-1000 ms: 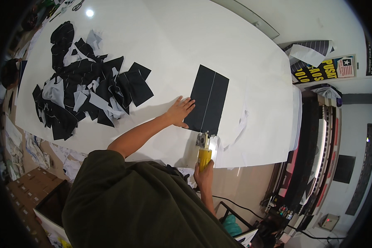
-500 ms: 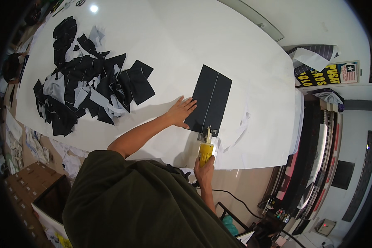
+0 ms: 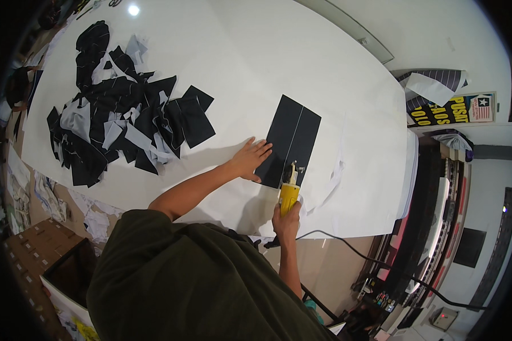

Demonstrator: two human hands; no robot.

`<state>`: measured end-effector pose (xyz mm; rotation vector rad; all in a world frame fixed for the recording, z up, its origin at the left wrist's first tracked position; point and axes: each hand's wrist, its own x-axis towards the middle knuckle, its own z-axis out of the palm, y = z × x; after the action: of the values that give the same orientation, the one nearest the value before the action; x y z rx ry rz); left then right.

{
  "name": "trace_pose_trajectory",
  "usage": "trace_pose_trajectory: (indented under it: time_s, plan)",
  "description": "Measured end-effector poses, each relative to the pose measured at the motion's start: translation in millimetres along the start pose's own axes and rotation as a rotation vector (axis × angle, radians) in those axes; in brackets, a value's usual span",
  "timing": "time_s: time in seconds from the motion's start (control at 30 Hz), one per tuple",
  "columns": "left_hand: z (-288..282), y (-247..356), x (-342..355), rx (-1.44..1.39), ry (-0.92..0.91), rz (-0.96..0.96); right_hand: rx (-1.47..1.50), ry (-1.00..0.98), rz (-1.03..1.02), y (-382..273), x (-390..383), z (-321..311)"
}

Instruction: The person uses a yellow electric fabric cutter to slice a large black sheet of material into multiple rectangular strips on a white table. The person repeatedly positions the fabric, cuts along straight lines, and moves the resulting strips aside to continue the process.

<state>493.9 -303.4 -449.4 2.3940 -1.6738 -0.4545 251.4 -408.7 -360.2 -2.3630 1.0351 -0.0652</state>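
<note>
A dark fabric panel with a pale line down its length lies flat on the white table. Fingers spread, my left hand presses on the panel's left edge near its lower end. My right hand is wrapped round the yellow body of an electric fabric cutter. The cutter's metal head sits over the lower part of the panel, close to the pale line. Its blade and the fabric right under it are hidden.
A heap of dark and grey fabric scraps covers the table's left side. A thin white strip lies right of the panel. A black cord trails rightward past the table's front edge. Brown cartons stand at lower left.
The cutter and my right hand have moved forward, up along the panel near the pale line. My left hand stays on the panel's left edge. The cord has swung up into a higher arc.
</note>
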Motion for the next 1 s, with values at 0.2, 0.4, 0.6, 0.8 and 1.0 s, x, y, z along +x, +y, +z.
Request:
trace_pose_trajectory:
  time_s: [0.2, 0.4, 0.6, 0.8, 1.0]
  plan:
    - [1, 0, -1, -0.012, 0.027, 0.013, -0.040, 0.033, -0.045, 1, 37, 5]
    - [-1, -2, -3, -0.026, 0.040, 0.022, -0.002, -0.033, 0.031, -26, 74, -4]
    - [-3, 0, -3, -0.014, 0.038, 0.021, -0.022, -0.011, 0.004, -34, 114, -4]
    - [-4, 0, -4, -0.017, 0.041, 0.019, -0.044, 0.005, -0.012, -40, 152, -2]
    - [-4, 0, -3, -0.022, 0.052, 0.019, -0.071, 0.034, -0.060, -48, 189, -1]
